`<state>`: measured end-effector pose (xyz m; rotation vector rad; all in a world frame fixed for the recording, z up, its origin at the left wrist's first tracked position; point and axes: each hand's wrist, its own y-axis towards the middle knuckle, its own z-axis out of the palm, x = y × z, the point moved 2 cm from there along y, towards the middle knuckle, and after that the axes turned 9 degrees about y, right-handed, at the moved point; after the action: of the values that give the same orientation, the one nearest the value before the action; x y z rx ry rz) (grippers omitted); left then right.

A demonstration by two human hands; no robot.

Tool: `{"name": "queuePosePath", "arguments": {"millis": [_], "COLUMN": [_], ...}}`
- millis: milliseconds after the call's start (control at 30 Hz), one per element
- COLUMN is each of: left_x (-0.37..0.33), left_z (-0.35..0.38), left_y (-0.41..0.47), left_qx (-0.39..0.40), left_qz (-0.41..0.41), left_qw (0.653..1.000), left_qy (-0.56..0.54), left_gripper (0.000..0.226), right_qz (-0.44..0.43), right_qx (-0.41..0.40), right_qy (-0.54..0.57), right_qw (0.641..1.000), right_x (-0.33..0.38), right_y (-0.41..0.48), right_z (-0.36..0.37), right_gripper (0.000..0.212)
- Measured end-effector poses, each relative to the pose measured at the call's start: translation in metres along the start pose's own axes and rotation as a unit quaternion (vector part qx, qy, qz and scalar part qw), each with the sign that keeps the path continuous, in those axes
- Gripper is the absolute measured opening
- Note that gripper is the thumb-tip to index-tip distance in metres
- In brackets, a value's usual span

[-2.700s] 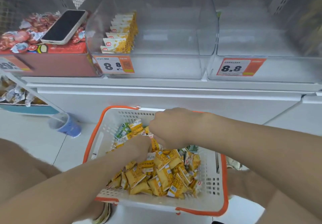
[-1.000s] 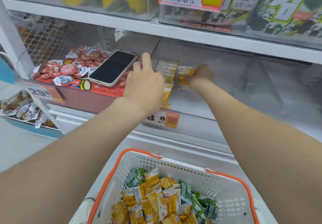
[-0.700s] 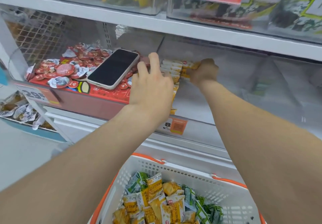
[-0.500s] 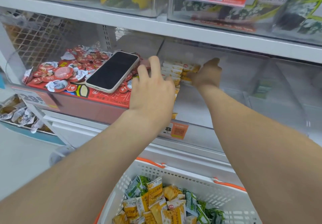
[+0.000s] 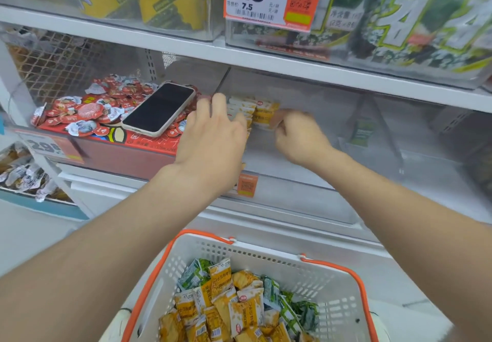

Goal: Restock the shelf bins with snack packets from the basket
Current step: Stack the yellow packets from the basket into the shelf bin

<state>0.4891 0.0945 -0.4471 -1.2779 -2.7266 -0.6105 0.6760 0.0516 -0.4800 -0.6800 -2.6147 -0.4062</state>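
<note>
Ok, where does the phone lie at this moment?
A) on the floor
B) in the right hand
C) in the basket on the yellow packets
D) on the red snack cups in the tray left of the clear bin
D: the phone lies screen up on the heap of red snack cups, just left of the clear bin.

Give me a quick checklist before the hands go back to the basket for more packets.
1. Left hand against the packet row: ok, open fingers on it.
2. Right hand clear of the end packet: cannot tell, blurred.
3. Room in the clear bin: ok, bare floor beside the row.
4. Yellow packets in the basket: ok, plenty.
5. Phone out of the way: ok, lies on the red snack box.
</note>
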Motion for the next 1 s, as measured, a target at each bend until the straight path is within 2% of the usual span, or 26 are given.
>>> {"name": "queuePosePath", "arguments": {"millis": [100, 167, 267, 367, 433, 500, 533, 600, 667, 767, 867, 1000], "left_x": [-0.003, -0.005, -0.017, -0.043, -0.062, -0.079, -0.086, -0.096, -0.100, -0.096, -0.090, -0.092], "left_z": [-0.022, -0.026, -0.005, 0.034, 0.064, 0.093, 0.109, 0.137, 0.162, 0.202, 0.229, 0.251], "left_y": [-0.018, -0.034, -0.063, -0.088, -0.104, -0.120, -0.128, -0.141, -0.146, -0.147, -0.149, -0.151], "left_qx": [-0.043, -0.023, 0.097, 0.274, 0.362, 0.414, 0.430, 0.443, 0.408, 0.423, 0.455, 0.455], "left_qz": [-0.015, -0.025, -0.018, 0.052, 0.097, 0.132, 0.148, 0.174, 0.182, 0.165, 0.186, 0.169], "left_qw": [0.997, 0.988, 0.976, 0.955, 0.925, 0.900, 0.890, 0.878, 0.891, 0.890, 0.871, 0.874], "left_qy": [-0.063, -0.148, -0.193, -0.105, -0.055, -0.025, -0.004, 0.049, 0.079, 0.040, 0.007, -0.023], "left_gripper": [0.038, 0.034, 0.029, 0.021, 0.012, 0.006, 0.012, 0.028, 0.042, 0.061, 0.044, 0.034], "right_qz": [-0.081, -0.120, -0.112, -0.128, -0.142, -0.154, -0.156, -0.159, -0.164, -0.169, -0.179, -0.189], "right_qx": [-0.085, -0.076, 0.061, 0.216, 0.268, 0.287, 0.292, 0.305, 0.319, 0.335, 0.342, 0.362], "right_qy": [-0.073, -0.120, -0.129, -0.158, -0.183, -0.203, -0.214, -0.232, -0.246, -0.255, -0.262, -0.263], "right_qw": [0.990, 0.983, 0.983, 0.955, 0.935, 0.924, 0.919, 0.910, 0.901, 0.891, 0.884, 0.874], "right_x": [0.029, 0.047, 0.057, 0.046, 0.033, 0.019, 0.014, 0.005, 0.001, -0.001, -0.002, -0.001], "right_y": [-0.063, -0.108, -0.164, -0.203, -0.216, -0.223, -0.225, -0.227, -0.225, -0.219, -0.210, -0.202], "right_z": [-0.028, -0.038, -0.028, -0.002, 0.013, 0.026, 0.033, 0.043, 0.049, 0.053, 0.058, 0.058], "right_gripper": [0.028, 0.019, 0.021, 0.017, 0.030, 0.036, 0.036, 0.036, 0.034, 0.033, 0.028, 0.032]}}
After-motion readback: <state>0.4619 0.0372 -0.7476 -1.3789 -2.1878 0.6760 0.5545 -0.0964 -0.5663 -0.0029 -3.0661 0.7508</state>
